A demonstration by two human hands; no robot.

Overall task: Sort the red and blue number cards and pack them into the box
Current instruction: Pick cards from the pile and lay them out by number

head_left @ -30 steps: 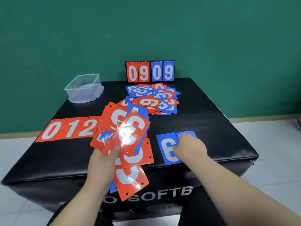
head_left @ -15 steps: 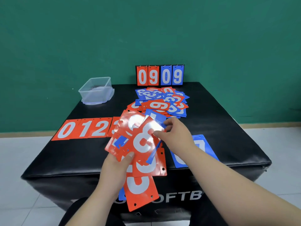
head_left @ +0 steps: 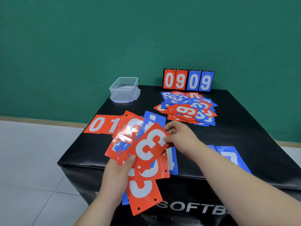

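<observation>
Head view: fanned cards [head_left: 130, 141] hide most of the red row [head_left: 101, 123] at 10 o'clock; the right forearm covers blue cards [head_left: 232, 158] at 4. Under them is a black padded block [head_left: 244, 124], with a green wall [head_left: 146, 38] behind, a tiled floor [head_left: 32, 160] below and the clear box [head_left: 124, 89] at 11. The left hand [head_left: 119, 172] grips the fan, thumb on top; the right hand [head_left: 180, 137] pinches the red 3 card [head_left: 151, 144] by its 3 o'clock edge.
</observation>
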